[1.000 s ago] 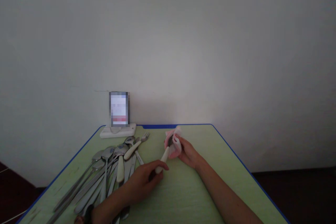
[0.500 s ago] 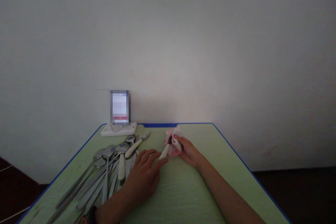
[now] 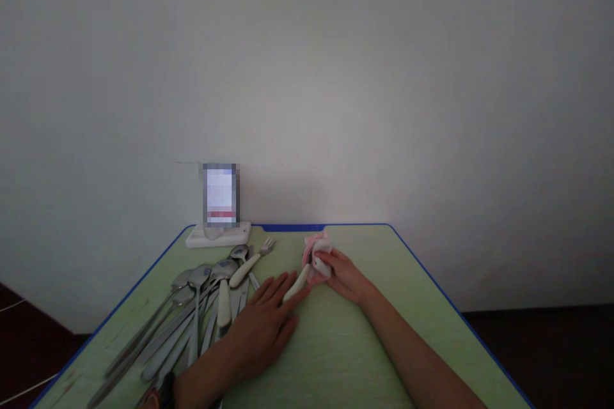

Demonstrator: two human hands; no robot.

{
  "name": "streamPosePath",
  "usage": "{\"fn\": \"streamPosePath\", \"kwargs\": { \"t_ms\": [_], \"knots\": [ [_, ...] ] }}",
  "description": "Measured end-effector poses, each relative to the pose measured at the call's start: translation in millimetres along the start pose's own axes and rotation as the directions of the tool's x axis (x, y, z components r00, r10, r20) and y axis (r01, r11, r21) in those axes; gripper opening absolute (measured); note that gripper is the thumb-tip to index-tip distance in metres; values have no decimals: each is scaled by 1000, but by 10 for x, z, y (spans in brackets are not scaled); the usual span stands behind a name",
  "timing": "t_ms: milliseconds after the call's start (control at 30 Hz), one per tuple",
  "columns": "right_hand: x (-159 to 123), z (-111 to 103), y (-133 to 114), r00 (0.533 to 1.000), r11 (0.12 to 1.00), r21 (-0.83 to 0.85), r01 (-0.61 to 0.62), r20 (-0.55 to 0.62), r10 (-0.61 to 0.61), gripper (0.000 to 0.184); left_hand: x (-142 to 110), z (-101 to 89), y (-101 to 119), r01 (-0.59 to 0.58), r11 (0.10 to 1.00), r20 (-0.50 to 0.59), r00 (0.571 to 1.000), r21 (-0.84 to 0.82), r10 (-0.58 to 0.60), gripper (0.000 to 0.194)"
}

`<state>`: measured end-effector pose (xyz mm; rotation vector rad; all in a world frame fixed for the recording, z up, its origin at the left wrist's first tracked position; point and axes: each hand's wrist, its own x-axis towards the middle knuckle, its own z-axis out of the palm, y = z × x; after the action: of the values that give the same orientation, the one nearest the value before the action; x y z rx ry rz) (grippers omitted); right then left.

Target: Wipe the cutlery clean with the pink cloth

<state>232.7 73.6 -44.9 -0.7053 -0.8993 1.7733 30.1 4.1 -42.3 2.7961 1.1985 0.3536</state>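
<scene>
Pale wall (image 3: 384, 108) rises behind a green table (image 3: 345, 345) with blue edging, where a lit screen (image 3: 220, 195) stands at a white block (image 3: 235, 234) in the far left corner and cutlery (image 3: 198, 276), mostly metal spoons, lies heaped nearer. Right of the heap, the right hand (image 3: 346, 278) pinches a pink-and-white cloth (image 3: 319, 270) wrapped around the head of a white-handled utensil (image 3: 299, 282). Its handle passes between the outstretched, slightly parted fingers of the left hand (image 3: 266, 327), though whether they grip it I cannot tell.
</scene>
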Motion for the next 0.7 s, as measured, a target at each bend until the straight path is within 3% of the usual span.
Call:
{"fn": "streamPosePath", "kwargs": {
  "t_ms": [133,267,700],
  "knots": [
    [-14,-3,-12,997,998,-56,-22,68,26,18,-18,-38,-7,-40,999,56,998,-21,41,56],
    [-11,-5,-11,998,996,-88,-22,61,28,20,-19,-70,-17,-57,997,102,993,-50,62,53],
    [-16,9,-9,999,993,-109,-32,30,36,21,-14,-88,-9,-34,995,96,995,-93,43,46]
  ]
}}
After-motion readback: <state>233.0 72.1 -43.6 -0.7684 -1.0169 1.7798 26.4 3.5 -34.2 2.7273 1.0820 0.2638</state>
